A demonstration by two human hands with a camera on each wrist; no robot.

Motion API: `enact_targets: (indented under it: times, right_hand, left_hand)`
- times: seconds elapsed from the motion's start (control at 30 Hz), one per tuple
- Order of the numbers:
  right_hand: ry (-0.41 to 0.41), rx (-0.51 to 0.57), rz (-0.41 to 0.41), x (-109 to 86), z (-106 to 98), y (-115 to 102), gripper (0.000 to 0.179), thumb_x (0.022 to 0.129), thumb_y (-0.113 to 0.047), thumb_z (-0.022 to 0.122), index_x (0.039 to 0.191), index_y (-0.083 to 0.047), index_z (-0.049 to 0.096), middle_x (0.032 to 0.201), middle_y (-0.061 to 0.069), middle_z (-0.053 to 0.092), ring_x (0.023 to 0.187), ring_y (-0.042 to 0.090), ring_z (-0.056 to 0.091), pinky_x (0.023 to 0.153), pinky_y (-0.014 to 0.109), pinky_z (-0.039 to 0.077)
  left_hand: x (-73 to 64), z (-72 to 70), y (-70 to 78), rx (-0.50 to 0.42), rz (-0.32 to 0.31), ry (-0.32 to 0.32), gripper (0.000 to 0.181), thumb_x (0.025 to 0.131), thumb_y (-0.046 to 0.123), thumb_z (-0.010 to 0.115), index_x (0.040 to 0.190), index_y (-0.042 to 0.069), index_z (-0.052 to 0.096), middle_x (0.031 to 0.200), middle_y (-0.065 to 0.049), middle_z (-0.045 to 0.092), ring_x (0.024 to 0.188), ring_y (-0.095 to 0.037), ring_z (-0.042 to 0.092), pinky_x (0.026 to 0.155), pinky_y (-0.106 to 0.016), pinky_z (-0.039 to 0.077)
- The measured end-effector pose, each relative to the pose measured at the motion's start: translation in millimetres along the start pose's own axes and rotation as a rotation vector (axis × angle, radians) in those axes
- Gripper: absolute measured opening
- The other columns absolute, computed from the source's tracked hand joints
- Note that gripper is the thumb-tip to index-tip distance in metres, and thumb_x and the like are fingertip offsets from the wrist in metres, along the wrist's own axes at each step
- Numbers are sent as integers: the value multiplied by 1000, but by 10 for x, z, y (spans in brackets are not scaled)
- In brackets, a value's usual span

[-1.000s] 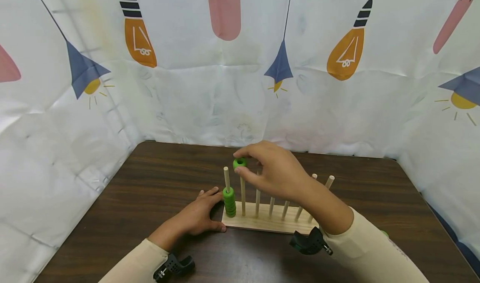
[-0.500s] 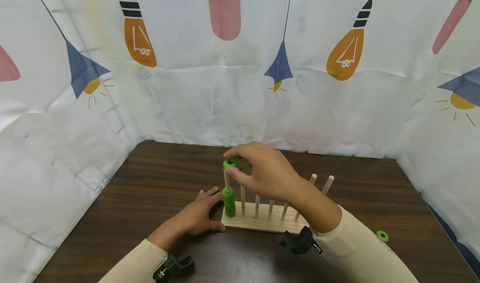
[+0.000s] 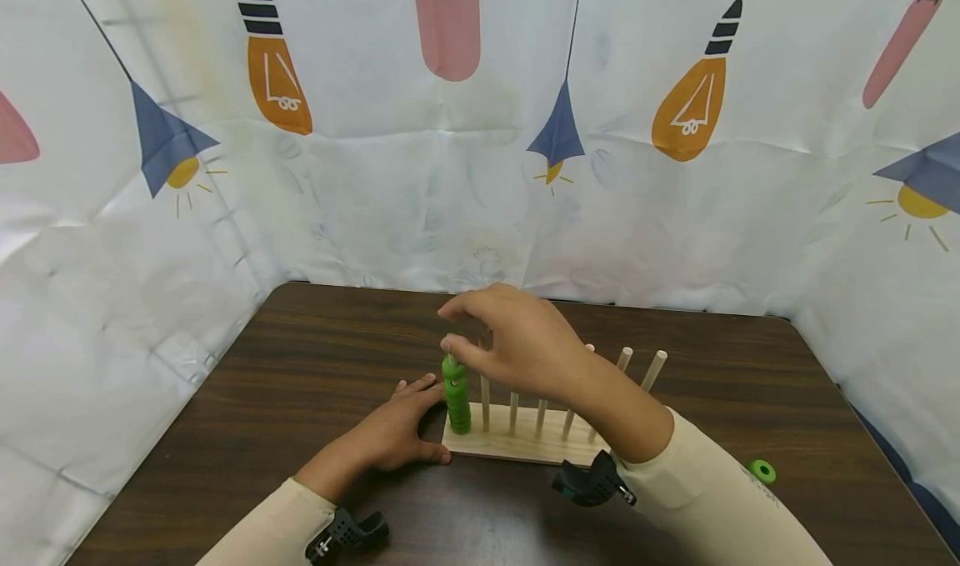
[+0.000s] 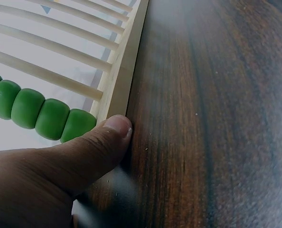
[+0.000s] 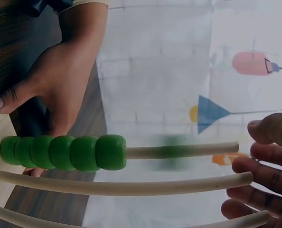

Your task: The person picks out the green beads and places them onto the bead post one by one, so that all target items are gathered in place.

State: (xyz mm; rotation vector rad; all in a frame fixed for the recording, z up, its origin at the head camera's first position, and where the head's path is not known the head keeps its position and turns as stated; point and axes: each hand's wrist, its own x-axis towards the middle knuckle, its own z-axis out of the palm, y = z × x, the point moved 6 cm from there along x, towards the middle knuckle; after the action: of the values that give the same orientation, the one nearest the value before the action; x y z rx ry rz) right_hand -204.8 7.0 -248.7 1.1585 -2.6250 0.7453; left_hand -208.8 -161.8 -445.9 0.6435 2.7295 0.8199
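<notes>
In the head view, my left hand (image 3: 396,428) holds the left end of a wooden peg rack (image 3: 517,443), its thumb against the front edge. The left wrist view shows that thumb (image 4: 100,142) beside the lowest green beads (image 4: 53,118). Several green beads (image 5: 67,153) are stacked on the leftmost peg. One more bead (image 5: 172,152), blurred, is partway down the same peg above the stack. My right hand (image 3: 517,341) is beside the peg's top, thumb and fingers apart. Nothing lies between its fingertips (image 5: 262,130) in the right wrist view.
Several bare upright pegs (image 3: 651,373) stand along the rack to the right. A loose green bead (image 3: 762,471) lies on the dark wooden table (image 3: 825,433) beside the right sleeve. A white printed cloth (image 3: 480,207) hangs behind and at the sides.
My right hand has moved left to the leftmost peg with a green bead, set it over the top and let go. The bead has dropped along the peg. The left hand has stayed put.
</notes>
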Motion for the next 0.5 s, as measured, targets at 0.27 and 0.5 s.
enact_targets:
  times: [0.27, 0.5]
  right_hand:
    - [2, -28, 36, -94, -85, 69, 32, 98, -38, 71, 128, -25, 70, 123, -11, 68, 114, 10, 62, 83, 35, 56]
    - [18, -79, 78, -267, -250, 231, 33, 97, -38, 72, 127, -24, 70, 122, -9, 69, 117, 14, 62, 88, 43, 56]
  left_hand:
    - [3, 6, -2, 6, 0, 5, 86, 76, 40, 92, 151, 23, 52, 157, -9, 45, 152, -35, 23, 120, -65, 13]
    - [0, 4, -4, 5, -27, 8, 87, 76, 41, 92, 151, 22, 51, 158, -12, 42, 153, -34, 23, 121, -64, 14]
